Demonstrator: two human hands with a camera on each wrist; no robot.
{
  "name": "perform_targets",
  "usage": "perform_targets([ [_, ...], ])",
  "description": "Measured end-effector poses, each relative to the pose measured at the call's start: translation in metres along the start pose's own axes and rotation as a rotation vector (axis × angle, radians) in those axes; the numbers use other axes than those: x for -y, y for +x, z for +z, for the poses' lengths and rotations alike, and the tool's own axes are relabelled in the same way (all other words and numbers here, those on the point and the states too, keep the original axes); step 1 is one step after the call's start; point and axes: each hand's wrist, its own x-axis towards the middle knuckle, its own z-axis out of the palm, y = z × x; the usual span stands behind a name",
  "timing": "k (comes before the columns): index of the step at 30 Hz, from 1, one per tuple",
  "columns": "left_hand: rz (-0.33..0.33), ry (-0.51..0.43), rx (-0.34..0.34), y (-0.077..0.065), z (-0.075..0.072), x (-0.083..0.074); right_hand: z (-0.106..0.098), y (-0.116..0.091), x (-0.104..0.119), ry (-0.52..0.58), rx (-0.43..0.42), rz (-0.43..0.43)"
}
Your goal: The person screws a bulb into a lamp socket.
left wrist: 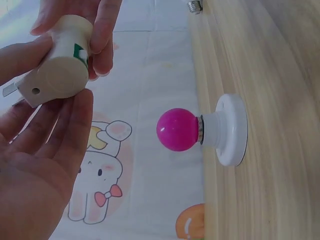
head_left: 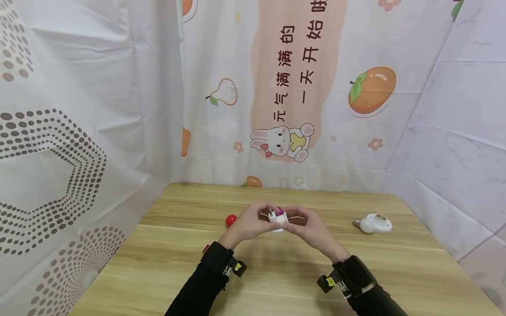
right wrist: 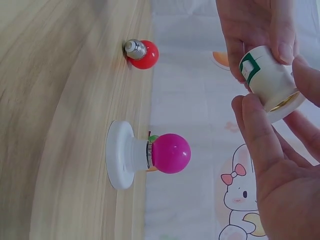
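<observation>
Both hands hold a white plug-in bulb socket above the table's middle. It has a green-framed switch on its side, flat metal prongs at one end and a brass-lined opening at the other. My left hand pinches the prong end of this socket between thumb and fingers. At the open end of the socket, my right hand grips the rim. Behind the hands, a magenta bulb sits in a round white lamp base standing on the table; the head view mostly hides it.
A red bulb lies on the wooden table, left of my left hand. Toward the right, a white bulb lies against another white lamp base. A printed curtain hangs behind the table.
</observation>
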Motion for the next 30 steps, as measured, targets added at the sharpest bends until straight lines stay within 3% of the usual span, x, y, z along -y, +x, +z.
perform_targets([
  [7, -0.024, 0.058, 0.014, -0.0017, -0.0011, -0.0014, 0.002, -0.0002, 0.0007, 0.008, 0.02, -0.039],
  [19, -0.027, 0.046, 0.014, -0.0045, -0.0001, -0.0026, 0.0027, -0.0013, 0.0005, 0.002, 0.052, -0.074],
  [30, -0.031, 0.088, 0.002, -0.0056, -0.0011, 0.0001, 0.0027, -0.0007, 0.0029, -0.056, 0.029, -0.029],
])
